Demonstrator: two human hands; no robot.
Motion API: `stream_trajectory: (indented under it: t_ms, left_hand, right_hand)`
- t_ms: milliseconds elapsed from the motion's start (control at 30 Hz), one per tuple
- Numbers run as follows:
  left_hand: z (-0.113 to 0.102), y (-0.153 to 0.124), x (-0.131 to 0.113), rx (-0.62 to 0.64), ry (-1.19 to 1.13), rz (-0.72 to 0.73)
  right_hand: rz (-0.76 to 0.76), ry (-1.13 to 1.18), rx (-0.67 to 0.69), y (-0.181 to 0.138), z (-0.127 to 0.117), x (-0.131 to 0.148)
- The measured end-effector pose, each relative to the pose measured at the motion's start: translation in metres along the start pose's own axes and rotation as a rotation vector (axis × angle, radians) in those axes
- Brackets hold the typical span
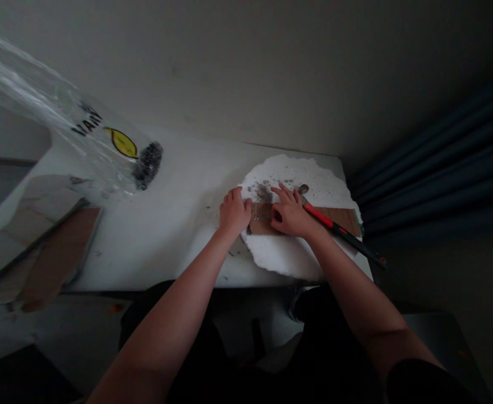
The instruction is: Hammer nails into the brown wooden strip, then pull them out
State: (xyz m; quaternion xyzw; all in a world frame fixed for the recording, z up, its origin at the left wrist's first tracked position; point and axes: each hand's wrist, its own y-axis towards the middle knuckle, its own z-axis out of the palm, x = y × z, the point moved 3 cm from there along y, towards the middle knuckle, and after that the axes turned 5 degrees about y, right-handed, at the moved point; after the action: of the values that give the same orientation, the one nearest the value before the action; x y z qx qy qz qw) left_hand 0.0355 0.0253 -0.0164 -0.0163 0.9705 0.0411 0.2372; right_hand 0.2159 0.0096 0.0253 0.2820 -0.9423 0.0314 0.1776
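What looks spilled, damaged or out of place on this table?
Dark specks litter the white sheet beside the board, like spilled debris; the sheet's rim looks ragged, and the tool juts past the edge of the table.

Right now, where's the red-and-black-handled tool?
Head view, right of centre: the red-and-black-handled tool slants across the brown board, its metal head by the right hand, its handle end toward the dark curtain.

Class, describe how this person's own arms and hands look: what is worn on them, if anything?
The left hand and right hand are bare, with no gloves visible. The left forearm and right forearm are uncovered, and no watch or bracelet can be made out. A plain black sleeve shows higher on the right arm; none shows clearly on the left.
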Motion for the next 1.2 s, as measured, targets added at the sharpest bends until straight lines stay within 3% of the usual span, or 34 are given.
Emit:
stream_trajectory:
  t_ms: [567, 800, 1200]
  left_hand:
    - [0.003, 0.000, 0.003, -0.003, 0.008, 0.014]
    - [0.003, 0.000, 0.002, -0.007, -0.006, 0.020]
    - [0.000, -0.002, -0.001, 0.007, 0.004, 0.009]
  right_hand:
    - [-0.053, 0.059, -0.010, -0.004, 0.001, -0.006]
    - [-0.126, -0.026, -0.019, -0.008, -0.003, 0.000]
    - [-0.075, 0.010, 0.023, 0.001, 0.000, 0.001]
